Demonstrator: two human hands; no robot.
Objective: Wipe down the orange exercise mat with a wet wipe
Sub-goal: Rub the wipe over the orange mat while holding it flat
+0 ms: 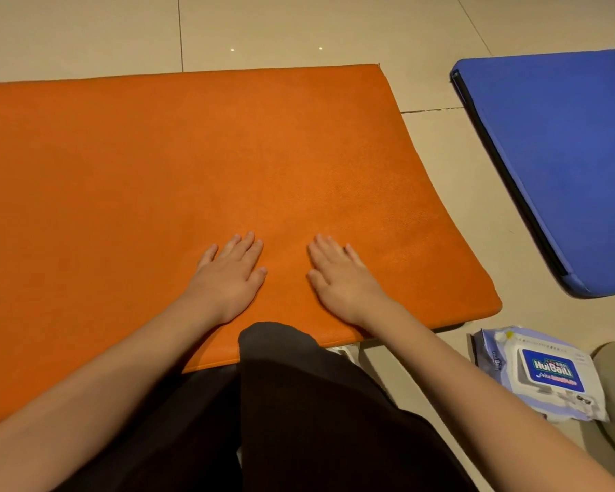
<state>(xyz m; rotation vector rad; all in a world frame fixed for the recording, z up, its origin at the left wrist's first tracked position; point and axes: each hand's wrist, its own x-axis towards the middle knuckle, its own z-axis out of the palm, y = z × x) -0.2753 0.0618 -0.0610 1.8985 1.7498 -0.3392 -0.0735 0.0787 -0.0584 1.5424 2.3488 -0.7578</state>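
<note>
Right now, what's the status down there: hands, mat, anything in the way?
Left hand and right hand flat on orange mat, holding nothing. Wet wipe pack shut on floor, right of mat. No wipe out yet. Nothing in the way.

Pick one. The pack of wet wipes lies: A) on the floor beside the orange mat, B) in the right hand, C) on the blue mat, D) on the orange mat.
A: the pack of wet wipes sits on the floor by the orange mat's near corner.

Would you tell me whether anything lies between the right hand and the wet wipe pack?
Nothing visible: only beige floor tiles separate the right hand, flat on the orange mat, from the plastic wet wipe pack.
</note>
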